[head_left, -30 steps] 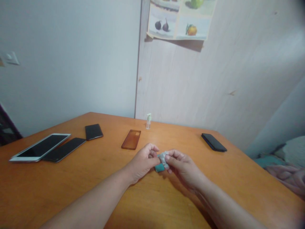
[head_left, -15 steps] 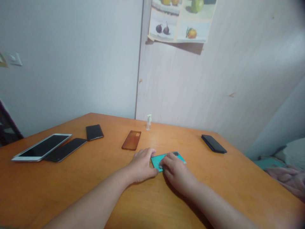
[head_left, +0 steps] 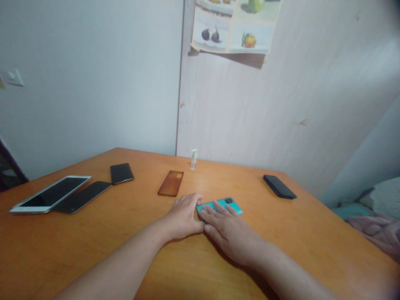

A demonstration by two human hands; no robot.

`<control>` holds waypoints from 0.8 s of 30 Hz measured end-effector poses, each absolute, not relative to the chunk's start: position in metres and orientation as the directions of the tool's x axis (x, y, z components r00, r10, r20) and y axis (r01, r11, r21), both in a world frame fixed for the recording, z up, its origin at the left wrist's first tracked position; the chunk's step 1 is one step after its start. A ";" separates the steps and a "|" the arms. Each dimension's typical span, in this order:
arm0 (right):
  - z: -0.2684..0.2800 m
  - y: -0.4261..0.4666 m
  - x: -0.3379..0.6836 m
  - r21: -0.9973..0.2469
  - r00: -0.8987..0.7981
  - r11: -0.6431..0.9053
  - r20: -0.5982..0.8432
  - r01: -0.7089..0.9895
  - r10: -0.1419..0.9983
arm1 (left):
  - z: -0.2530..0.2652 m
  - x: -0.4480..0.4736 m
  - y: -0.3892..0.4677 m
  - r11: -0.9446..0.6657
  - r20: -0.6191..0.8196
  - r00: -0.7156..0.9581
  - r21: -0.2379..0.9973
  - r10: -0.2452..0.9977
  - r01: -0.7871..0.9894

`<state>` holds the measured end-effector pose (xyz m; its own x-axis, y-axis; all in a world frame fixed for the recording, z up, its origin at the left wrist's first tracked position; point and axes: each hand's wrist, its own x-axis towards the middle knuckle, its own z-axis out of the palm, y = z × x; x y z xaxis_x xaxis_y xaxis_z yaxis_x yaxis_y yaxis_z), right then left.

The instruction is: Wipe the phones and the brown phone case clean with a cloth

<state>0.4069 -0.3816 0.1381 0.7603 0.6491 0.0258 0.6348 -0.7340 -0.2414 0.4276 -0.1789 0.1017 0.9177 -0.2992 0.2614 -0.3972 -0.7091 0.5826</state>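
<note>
A teal smartphone [head_left: 236,207] lies back up on the table, its dark camera block toward the right end. My left hand [head_left: 184,216] grips the left end of it, thumb on the near edge and fingers at the far edge. Across the phone's back lies my right hand [head_left: 229,227], flat, with its fingers stretched out and slightly apart. A small pale patch shows near its fingertips; I cannot make out what it is. Beyond my left hand, a clear brown phone case [head_left: 170,184] rests on the table.
A small clear spray bottle [head_left: 193,160] stands at the back of the wooden table [head_left: 175,266]. At the left lie a white tablet [head_left: 51,193], a dark phone [head_left: 83,198] and a smaller black device [head_left: 121,173]. A black wallet-like case [head_left: 279,186] lies at the right.
My right hand has gone from bent, gathered fingers on the phone to lying flat across it, a little further left. My left hand keeps its grip. The view has shifted slightly.
</note>
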 end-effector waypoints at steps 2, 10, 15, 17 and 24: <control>0.136 -0.382 0.408 -0.236 0.758 -0.734 0.021 0.637 0.651 | 0.100 0.429 -0.179 -0.704 0.260 0.920 0.592 -0.294 -0.392; 0.131 -0.385 0.420 -0.218 0.861 -0.841 -0.006 0.496 0.509 | 0.099 0.428 -0.179 -0.710 0.244 0.929 0.599 -0.277 -0.369; 0.132 -0.379 0.419 -0.223 0.816 -0.797 -0.014 0.561 0.578 | 0.101 0.427 -0.180 -0.714 0.233 0.935 0.604 -0.267 -0.354; 0.132 -0.389 0.428 -0.129 0.901 -0.893 0.008 0.430 0.433 | 0.101 0.427 -0.180 -0.714 0.234 0.937 0.607 -0.258 -0.349; 0.134 -0.399 0.426 -0.148 0.888 -0.880 -0.027 0.451 0.460 | 0.102 0.427 -0.181 -0.715 0.233 0.938 0.607 -0.258 -0.347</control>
